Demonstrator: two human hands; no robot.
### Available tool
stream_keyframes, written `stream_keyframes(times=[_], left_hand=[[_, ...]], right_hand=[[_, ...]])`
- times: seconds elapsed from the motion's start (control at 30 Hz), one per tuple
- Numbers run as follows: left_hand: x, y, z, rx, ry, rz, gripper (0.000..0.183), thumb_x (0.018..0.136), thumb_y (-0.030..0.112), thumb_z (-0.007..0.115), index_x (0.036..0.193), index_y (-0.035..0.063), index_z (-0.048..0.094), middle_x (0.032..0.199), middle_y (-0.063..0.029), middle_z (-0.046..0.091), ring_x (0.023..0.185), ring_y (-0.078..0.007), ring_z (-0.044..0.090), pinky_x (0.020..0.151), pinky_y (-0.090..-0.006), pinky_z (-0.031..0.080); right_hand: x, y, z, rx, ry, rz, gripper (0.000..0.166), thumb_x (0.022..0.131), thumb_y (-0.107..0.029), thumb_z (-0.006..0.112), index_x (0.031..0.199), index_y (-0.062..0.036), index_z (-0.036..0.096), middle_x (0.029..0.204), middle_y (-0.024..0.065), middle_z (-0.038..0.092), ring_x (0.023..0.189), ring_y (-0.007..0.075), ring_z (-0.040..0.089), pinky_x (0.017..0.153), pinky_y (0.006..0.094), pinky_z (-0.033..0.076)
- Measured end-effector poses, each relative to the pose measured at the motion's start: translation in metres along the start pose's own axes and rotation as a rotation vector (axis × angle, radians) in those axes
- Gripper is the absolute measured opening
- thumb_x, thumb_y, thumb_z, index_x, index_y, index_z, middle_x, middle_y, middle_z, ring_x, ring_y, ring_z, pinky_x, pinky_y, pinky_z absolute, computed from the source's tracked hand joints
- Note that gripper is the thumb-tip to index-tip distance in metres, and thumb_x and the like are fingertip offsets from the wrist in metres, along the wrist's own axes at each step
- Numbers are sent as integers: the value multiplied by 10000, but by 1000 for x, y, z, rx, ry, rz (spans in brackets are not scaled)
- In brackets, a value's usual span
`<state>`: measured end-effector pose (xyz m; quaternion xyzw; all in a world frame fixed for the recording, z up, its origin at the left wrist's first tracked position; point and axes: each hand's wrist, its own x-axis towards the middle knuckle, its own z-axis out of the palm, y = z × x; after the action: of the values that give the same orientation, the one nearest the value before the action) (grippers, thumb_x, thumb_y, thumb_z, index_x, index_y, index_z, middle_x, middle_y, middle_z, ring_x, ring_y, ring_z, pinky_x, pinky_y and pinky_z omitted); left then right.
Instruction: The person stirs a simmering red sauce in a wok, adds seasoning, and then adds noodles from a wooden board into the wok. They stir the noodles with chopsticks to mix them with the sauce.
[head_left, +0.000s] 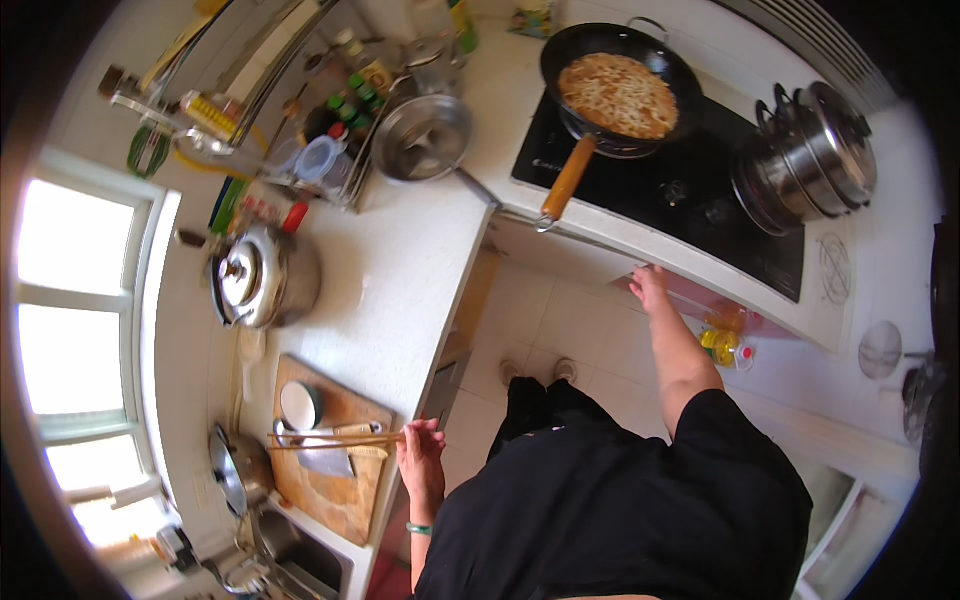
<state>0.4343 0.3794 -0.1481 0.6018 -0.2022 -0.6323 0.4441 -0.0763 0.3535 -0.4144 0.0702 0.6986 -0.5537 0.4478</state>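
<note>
My left hand (421, 457) holds a pair of long wooden chopsticks (337, 441) beside the counter's edge. Their tips reach over a wooden cutting board (337, 499), where a cleaver (327, 461) and a small bowl (301, 405) lie. My right hand (649, 289), with nothing seen in it, is just below the counter's front edge near the cooktop, fingers partly spread; whether it touches the cabinet is unclear. A black wok (559, 56) with a wooden handle (570, 180) sits on the cooktop (667, 187), with a browned, flat layer of food (619, 96) inside.
Stacked steel pots (806, 161) stand at the cooktop's right. Left of the wok are a steel pan (421, 139) and a rack of bottles. A steel kettle (266, 277) stands near the window, a lidded pot (244, 472) by the sink (304, 551). An oil bottle (724, 347) is low at right.
</note>
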Motion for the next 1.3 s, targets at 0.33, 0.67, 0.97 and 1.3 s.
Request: stream_keyframes(times=[0.33, 0.67, 0.97, 1.3], left_hand=[[34, 26, 21, 91, -137, -80, 207, 968, 318, 489, 969, 127, 570, 926, -47, 656, 729, -125, 591, 672, -252, 480], [52, 25, 17, 116, -221, 19, 254, 980, 313, 462, 999, 79, 561, 937, -61, 654, 704, -111, 581, 671, -244, 470], [63, 27, 24, 207, -332, 12, 277, 985, 303, 452, 979, 65, 592, 913, -63, 661, 706, -110, 589, 672, -248, 474], [72, 26, 78, 454, -785, -86, 269, 992, 262, 433, 919, 41, 568, 792, -70, 641, 627, -118, 564, 619, -242, 469]], right_hand=[[-3, 35, -25, -479, 166, -127, 414, 813, -298, 692, 1142, -142, 494, 1161, 34, 520, 989, 193, 548, 697, 363, 510], [-122, 89, -19, -47, -171, 226, 180, 837, -213, 682, 922, -100, 571, 855, 37, 616, 756, 144, 613, 620, 269, 502], [-212, 149, 32, -412, -862, 359, 320, 881, -199, 603, 1157, -43, 561, 1055, 129, 646, 978, 237, 620, 807, 342, 501], [-317, 3, 173, -807, -602, -969, 266, 824, -71, 585, 1076, -120, 517, 968, 71, 554, 811, 252, 616, 698, 352, 502]])
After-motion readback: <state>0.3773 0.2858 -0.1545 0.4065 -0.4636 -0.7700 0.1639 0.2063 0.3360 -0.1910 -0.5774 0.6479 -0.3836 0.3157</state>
